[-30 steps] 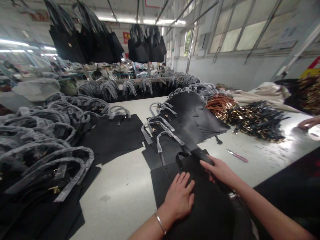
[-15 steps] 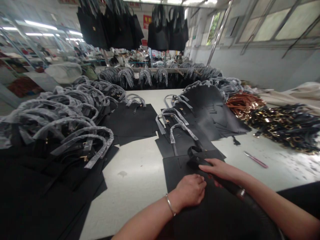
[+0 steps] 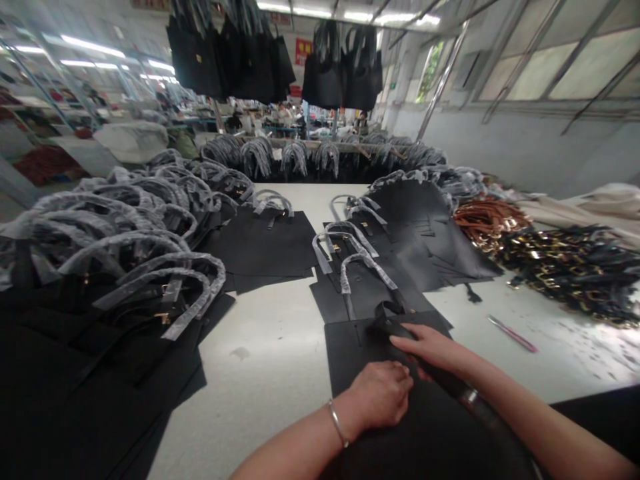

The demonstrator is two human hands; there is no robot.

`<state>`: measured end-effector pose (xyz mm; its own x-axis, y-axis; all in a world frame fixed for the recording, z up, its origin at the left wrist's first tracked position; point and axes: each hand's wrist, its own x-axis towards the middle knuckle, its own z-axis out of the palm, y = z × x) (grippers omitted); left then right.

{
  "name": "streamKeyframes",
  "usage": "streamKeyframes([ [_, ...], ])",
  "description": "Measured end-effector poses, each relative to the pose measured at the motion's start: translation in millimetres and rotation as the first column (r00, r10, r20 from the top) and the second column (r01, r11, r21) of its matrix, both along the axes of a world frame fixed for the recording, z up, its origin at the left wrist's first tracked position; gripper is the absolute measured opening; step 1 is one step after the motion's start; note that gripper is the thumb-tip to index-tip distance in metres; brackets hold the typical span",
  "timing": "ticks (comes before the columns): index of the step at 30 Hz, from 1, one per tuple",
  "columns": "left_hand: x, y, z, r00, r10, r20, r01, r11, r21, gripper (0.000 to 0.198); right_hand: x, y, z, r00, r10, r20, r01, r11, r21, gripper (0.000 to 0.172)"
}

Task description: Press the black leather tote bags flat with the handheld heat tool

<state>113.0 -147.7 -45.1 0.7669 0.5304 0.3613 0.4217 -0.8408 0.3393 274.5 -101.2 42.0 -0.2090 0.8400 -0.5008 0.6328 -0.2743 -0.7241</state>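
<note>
A black leather bag panel (image 3: 350, 347) lies flat on the white table (image 3: 270, 347) in front of me. My left hand (image 3: 381, 393), with a silver bangle at the wrist, rests on the panel with its fingers curled in a fist. My right hand (image 3: 429, 348) lies over a black strap handle (image 3: 393, 319) that crosses the panel, fingers bent around it. What the left fingers pinch is hidden.
Stacks of black panels with paper-wrapped handles (image 3: 150, 267) fill the left and centre (image 3: 350, 260). Brown straps (image 3: 487, 217) and black straps with gold buckles (image 3: 565, 263) lie at the right. A pink tool (image 3: 513, 333) lies on the table. Black bags (image 3: 235, 60) hang overhead.
My left hand went from flat and spread on the panel to a closed fist. The view swung left and down; a person's hand at the far right is no longer in view.
</note>
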Motion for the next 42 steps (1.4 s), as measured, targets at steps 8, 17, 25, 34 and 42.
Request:
streamKeyframes([
  [8,-2,1,-5.2,0.997,-0.079,-0.011,0.079,0.995,0.054,0.015,10,-5,23.1,0.999,0.025,-0.031,-0.024,0.999,0.032,0.044],
  [17,1,2,-11.3,0.988,-0.146,-0.058,0.151,0.986,0.078,0.015,-16,-8,26.6,0.962,0.273,-0.003,-0.267,0.937,-0.224,0.043],
  [25,3,2,-10.0,0.981,-0.138,-0.138,0.148,0.987,0.061,0.011,-48,9,22.5,0.947,0.318,0.052,-0.322,0.936,0.140,0.043],
  [34,-6,2,-0.9,0.983,-0.169,-0.068,0.172,0.984,0.047,0.012,21,1,36.2,0.984,0.120,0.134,-0.114,0.992,-0.054,0.048],
  [42,-5,2,2.2,0.981,-0.178,-0.077,0.179,0.984,0.010,0.012,-1,9,12.3,0.990,0.091,0.107,-0.091,0.996,-0.007,0.044],
])
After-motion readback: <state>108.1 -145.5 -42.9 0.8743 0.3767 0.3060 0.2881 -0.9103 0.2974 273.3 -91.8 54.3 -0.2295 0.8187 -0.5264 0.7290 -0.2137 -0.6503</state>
